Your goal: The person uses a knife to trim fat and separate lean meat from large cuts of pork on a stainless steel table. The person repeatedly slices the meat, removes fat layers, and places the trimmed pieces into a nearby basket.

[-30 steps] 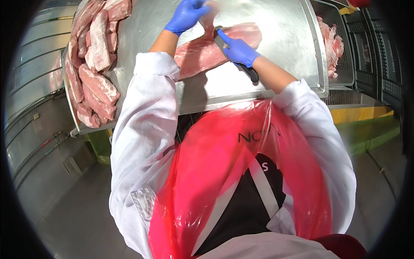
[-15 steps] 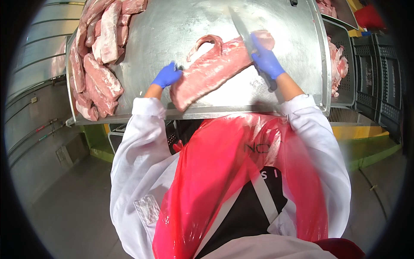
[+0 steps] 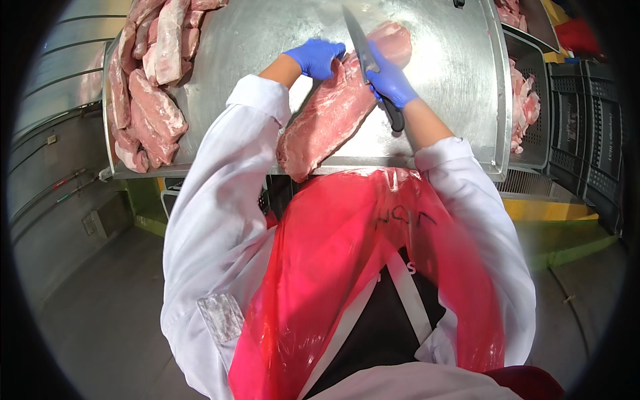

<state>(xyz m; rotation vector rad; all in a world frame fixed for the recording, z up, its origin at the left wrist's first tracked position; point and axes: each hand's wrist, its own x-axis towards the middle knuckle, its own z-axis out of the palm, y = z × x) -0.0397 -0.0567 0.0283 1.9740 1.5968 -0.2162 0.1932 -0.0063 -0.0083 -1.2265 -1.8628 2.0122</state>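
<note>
A long slab of pink raw meat (image 3: 320, 123) lies diagonally on the steel work surface (image 3: 453, 60). My left hand (image 3: 320, 59), in a blue glove, is closed on the upper left edge of the slab. My right hand (image 3: 387, 83), also gloved in blue, grips a black-handled knife (image 3: 357, 37), index finger stretched along the blade, which lies across the upper part of the slab with its tip toward the far side. The curled meat strip seen earlier is mostly hidden at my left hand.
A pile of meat pieces (image 3: 150, 117) fills the surface's left side. At the right are a bin of trimmings (image 3: 523, 107), another container of meat (image 3: 511, 17) behind it and black perforated crates (image 3: 587, 127). My red plastic apron (image 3: 347, 220) meets the near edge.
Since half a second ago, my left hand has moved up and right to the slab's upper edge, the slab has turned steeper, and my right hand has shifted up and left with the knife.
</note>
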